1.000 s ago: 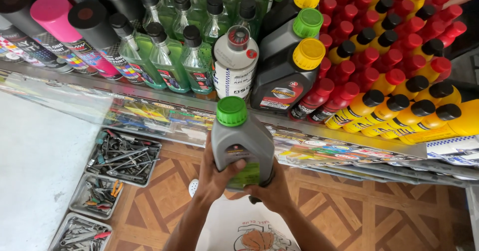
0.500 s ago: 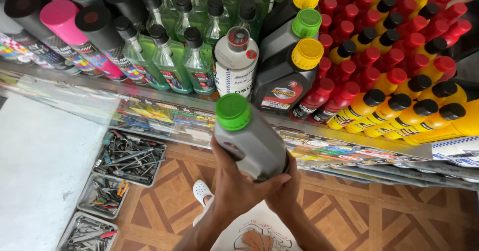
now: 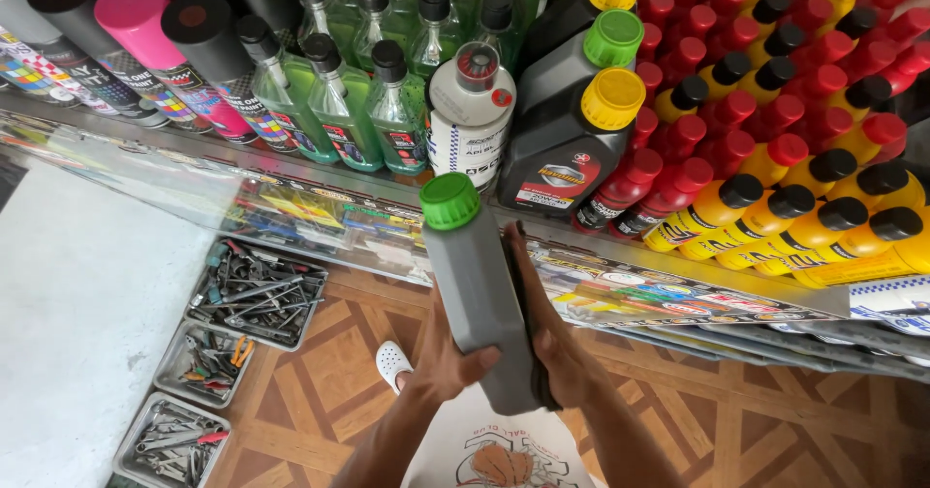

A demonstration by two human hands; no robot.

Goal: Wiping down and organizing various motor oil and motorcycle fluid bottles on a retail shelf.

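1. You hold the grey bottle (image 3: 481, 304) in front of the shelf (image 3: 407, 192), green cap (image 3: 449, 200) tipped up and away from you, at about the level of the shelf edge.
2. Left hand (image 3: 441, 357): fingers wrapped shut around the lower body, thumb across the face. Right hand (image 3: 547, 338): palm flat along the far side, fingers stretched up the seam.
3. Judgement: keep both hands low on the body and the cap end leading; a smooth plastic wall may slip if the left thumb eases.
4. Edges: the shelf's glass front runs just beyond the cap. The white can (image 3: 471, 110) and black jug (image 3: 572, 134) stand close behind it, touching neighbours.
5. Room: open floor (image 3: 736, 420) to your right; tool trays (image 3: 254, 289) lie low left, well apart from the bottle.
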